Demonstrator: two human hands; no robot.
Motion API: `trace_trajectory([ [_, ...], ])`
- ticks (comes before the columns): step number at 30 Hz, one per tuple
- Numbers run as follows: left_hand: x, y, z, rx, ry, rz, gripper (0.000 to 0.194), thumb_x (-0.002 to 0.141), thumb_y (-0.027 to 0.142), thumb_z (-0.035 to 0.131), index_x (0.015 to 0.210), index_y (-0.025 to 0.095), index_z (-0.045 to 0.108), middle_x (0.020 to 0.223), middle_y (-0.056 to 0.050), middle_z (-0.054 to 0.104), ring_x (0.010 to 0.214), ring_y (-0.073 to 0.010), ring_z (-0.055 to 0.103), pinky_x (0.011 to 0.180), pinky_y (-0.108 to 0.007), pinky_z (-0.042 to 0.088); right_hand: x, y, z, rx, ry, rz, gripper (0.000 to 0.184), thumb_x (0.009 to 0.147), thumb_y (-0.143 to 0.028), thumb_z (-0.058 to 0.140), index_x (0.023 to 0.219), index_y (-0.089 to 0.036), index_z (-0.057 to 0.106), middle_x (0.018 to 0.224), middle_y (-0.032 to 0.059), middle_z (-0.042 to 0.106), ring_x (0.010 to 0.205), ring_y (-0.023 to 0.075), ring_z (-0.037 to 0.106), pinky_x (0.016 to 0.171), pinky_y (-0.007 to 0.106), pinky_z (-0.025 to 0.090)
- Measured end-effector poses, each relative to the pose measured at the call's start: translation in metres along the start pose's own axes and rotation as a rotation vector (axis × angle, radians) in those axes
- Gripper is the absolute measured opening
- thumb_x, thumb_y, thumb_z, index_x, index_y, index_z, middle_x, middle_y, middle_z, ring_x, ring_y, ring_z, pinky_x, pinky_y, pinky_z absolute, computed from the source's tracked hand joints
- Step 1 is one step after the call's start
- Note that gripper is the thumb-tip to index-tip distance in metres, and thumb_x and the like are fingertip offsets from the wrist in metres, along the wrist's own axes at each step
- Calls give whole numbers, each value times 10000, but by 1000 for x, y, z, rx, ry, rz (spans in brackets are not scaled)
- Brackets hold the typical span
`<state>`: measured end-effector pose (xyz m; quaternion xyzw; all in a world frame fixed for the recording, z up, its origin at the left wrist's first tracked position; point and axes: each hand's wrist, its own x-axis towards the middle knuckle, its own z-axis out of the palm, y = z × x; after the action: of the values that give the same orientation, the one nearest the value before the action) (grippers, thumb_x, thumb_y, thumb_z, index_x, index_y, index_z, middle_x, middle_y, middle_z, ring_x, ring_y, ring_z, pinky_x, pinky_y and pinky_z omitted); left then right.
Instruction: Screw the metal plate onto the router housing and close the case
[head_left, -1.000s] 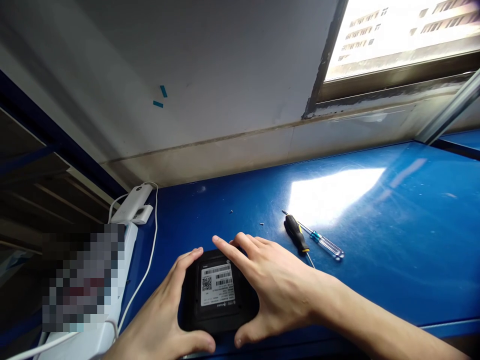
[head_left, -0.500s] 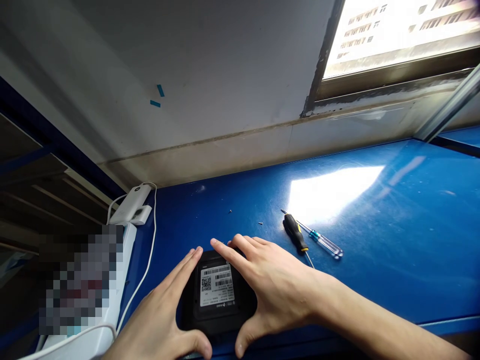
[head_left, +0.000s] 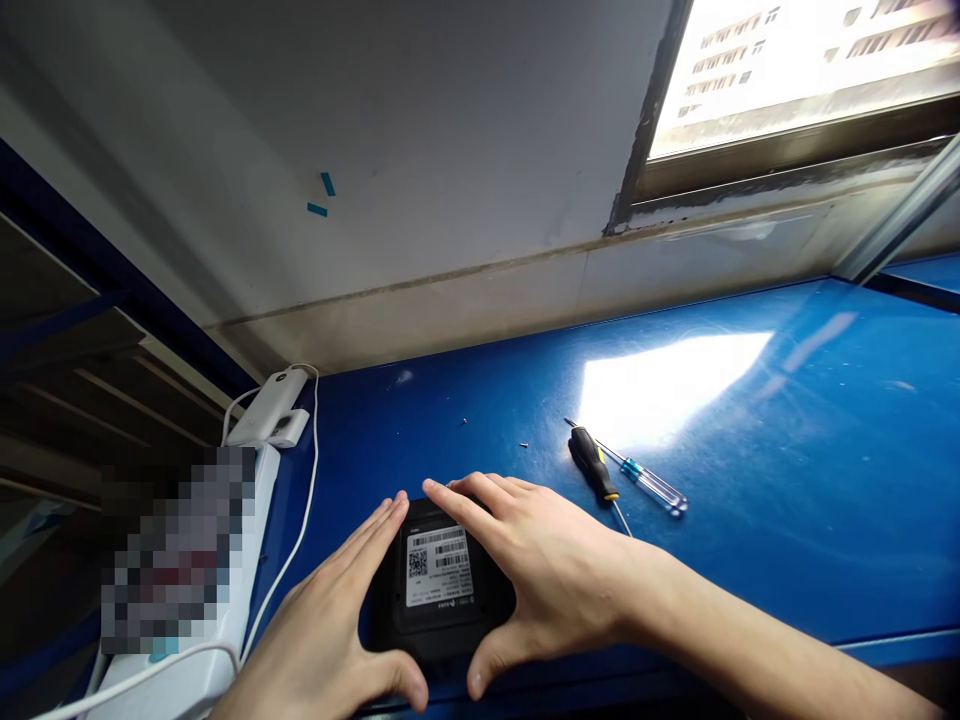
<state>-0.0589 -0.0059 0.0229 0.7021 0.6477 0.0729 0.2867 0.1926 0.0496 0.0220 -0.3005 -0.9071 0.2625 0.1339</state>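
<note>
"What are our hands doing now?"

"Our left hand (head_left: 337, 610) and right hand (head_left: 555, 570) are grasping the black box (head_left: 435, 618) from its two sides, fingers curved around it. How hard we press, we cannot tell."

"Where does the box sit?"

"Low in our view, between our palms at the near side of the blue table (head_left: 750, 530), its white label (head_left: 437, 568) facing up."

"What differs from a second ago?"

"Very little. Our left fingers lie straighter, running along the box's left side to its far corner. Against half a second ago, our thumbs stand slightly closer together, still apart, below the box's near edge. Our right hand keeps nearly the same pose."

"And the tools?"

"Unmoved. Beyond our right hand we see the black-and-yellow screwdriver (head_left: 592, 465) just beside the clear-handled screwdriver (head_left: 654, 487). Two small screws, one nearer the tools (head_left: 523, 445) and one farther left (head_left: 463, 422), lie apart where they were. The white cable (head_left: 311, 480) runs down our left, also as before."
</note>
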Motion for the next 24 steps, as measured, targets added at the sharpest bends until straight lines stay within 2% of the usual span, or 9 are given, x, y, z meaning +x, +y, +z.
trace_trajectory([
  [8, 0, 15, -4, -48, 22, -12, 1092, 552, 194, 833, 1578, 303, 473, 1664, -31, 448, 1518, -324, 445, 1224, -417, 404, 3, 1, -1, 15, -1, 13, 1380, 601, -759, 867, 1674, -166, 233, 1485, 213, 565, 1287, 417, 599, 1114, 544, 481],
  [12, 0, 19, -5, -32, 19, -23, 1119, 547, 209, 840, 1591, 311, 450, 1639, -42, 467, 1466, -336, 508, 1172, -407, 464, 4, 1, -1, 18, 8, 17, 1381, 587, -744, 882, 1669, -163, 252, 1480, 208, 568, 1280, 408, 604, 1102, 526, 486],
  [14, -1, 18, -5, 3, 24, -20, 1121, 557, 218, 843, 1599, 308, 440, 1662, -46, 452, 1486, -345, 487, 1188, -423, 446, 4, 1, -1, 17, 9, 23, 1382, 585, -733, 889, 1670, -165, 248, 1455, 202, 584, 1264, 405, 613, 1083, 518, 495],
  [18, -3, 17, -4, 101, 39, -73, 1189, 551, 256, 879, 1630, 304, 382, 1666, -72, 454, 1563, -385, 350, 1253, -526, 340, 4, 0, -2, 31, 2, 40, 1399, 564, -731, 901, 1671, -173, 253, 1390, 198, 615, 1232, 400, 623, 1058, 517, 503],
  [24, -2, 22, -9, 213, -29, -114, 1236, 548, 361, 917, 1643, 255, 352, 1671, -115, 422, 1571, -424, 296, 1239, -568, 352, 5, -2, -2, 42, -4, 50, 1403, 550, -706, 923, 1664, -157, 272, 1386, 198, 607, 1236, 389, 612, 1079, 506, 493],
])
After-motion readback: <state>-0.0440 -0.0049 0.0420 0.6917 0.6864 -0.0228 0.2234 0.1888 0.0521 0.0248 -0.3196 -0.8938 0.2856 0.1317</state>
